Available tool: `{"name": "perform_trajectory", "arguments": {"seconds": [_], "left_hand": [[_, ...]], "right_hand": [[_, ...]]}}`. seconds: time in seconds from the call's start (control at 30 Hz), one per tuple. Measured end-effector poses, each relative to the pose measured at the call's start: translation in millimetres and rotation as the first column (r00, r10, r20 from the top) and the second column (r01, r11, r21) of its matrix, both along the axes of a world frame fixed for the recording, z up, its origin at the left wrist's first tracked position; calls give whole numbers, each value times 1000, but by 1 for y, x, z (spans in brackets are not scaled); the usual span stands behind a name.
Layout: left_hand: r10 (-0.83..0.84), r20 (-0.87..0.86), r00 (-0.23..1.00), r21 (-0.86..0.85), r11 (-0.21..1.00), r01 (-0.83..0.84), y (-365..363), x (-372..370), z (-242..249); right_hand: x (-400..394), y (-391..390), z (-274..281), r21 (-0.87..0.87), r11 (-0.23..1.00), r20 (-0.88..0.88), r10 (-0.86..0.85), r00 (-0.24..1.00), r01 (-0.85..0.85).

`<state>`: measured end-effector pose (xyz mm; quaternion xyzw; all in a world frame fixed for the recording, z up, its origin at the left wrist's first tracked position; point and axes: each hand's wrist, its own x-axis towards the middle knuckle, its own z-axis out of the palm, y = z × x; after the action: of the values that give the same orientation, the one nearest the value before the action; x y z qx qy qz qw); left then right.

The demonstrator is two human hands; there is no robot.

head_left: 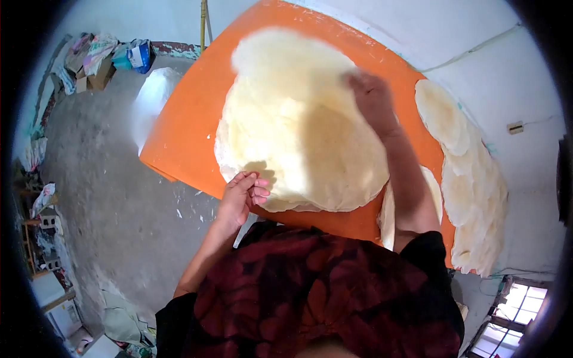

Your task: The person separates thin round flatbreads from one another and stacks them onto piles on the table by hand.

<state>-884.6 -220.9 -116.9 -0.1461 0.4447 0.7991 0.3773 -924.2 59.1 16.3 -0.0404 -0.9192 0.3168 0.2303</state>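
Note:
Large, thin, pale yellow sheets [292, 143] lie stacked on an orange surface [197, 113]. The far edge of the top sheet looks blurred. My left hand [246, 190] is over the near left edge of the stack, fingers curled and pressed together; what they hold, if anything, is too small to tell. At the right upper edge of the stack is my right hand [371, 95], closed and blurred by motion, with the sheet's edge at its fingertips. A shadow falls across the right half of the sheets.
More pale sheets [471, 197] lie along the orange surface's right edge, and a folded one [388, 215] is under my right forearm. A white bundle [156, 98] stands left of the surface. Boxes and bags [101, 65] line the far wall. A window [516, 310] is at lower right.

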Motion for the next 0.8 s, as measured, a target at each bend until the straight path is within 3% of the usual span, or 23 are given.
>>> {"name": "perform_trajectory", "arguments": {"seconds": [0.03, 0.07, 0.13, 0.27, 0.3, 0.33, 0.37, 0.43, 0.53, 0.57, 0.6, 0.7, 0.73, 0.8], "left_hand": [[-2, -20, 1000, -3, 1000, 2, 4, 4, 2], [-2, -25, 1000, -13, 1000, 2, 10, 7, 5], [-6, -33, 999, -38, 999, 4, 21, 9, 8], [-54, 1, 999, -55, 997, 54, 45, 11, -8], [-61, 10, 998, -39, 997, 61, 50, 14, -12], [-69, 17, 997, -24, 997, 69, 55, 17, -13], [-60, -12, 998, -109, 992, 59, 60, 20, -12], [-49, -88, 995, -272, 962, 24, 68, 24, -8], [27, -269, 963, -395, 909, -136, 74, 30, -11], [29, -240, 970, -398, 909, -125, 77, 30, -15], [33, -211, 977, -398, 910, -116, 78, 28, -20], [24, -107, 994, -413, 908, -67, 81, 18, -18], [23, -71, 997, -418, 907, -51, 82, 14, -15], [-24, -86, 996, -439, 898, -16, 87, 15, -10]], "right_hand": [[7, -4, 33, 98, 995, -13, -27, 1000, 28], [15, -12, 58, 337, 940, -133, 0, 991, 45], [24, -13, 60, 478, 878, -210, 99, 973, 14], [48, 10, -26, 818, 575, -126, 155, 980, 14], [59, 9, -51, 757, 646, 20, 123, 992, -96], [67, 14, -84, 671, 722, 34, 196, 980, -168], [77, 17, -103, 383, 885, 220, 190, 957, -264], [79, 21, -109, 210, 966, 239, 100, 966, -153], [60, 42, -99, 29, 998, 269, 42, 962, -52], [47, 56, -90, -15, 999, 276, 46, 960, -44], [35, 65, -82, -66, 998, 73, 14, 997, -9], [-2, 118, -19, -26, 998, -68, 53, 996, -54], [-7, 105, 26, 5, 996, -111, -82, 990, 84], [16, 69, 94, 200, 973, -187, -81, 979, 119]]}}
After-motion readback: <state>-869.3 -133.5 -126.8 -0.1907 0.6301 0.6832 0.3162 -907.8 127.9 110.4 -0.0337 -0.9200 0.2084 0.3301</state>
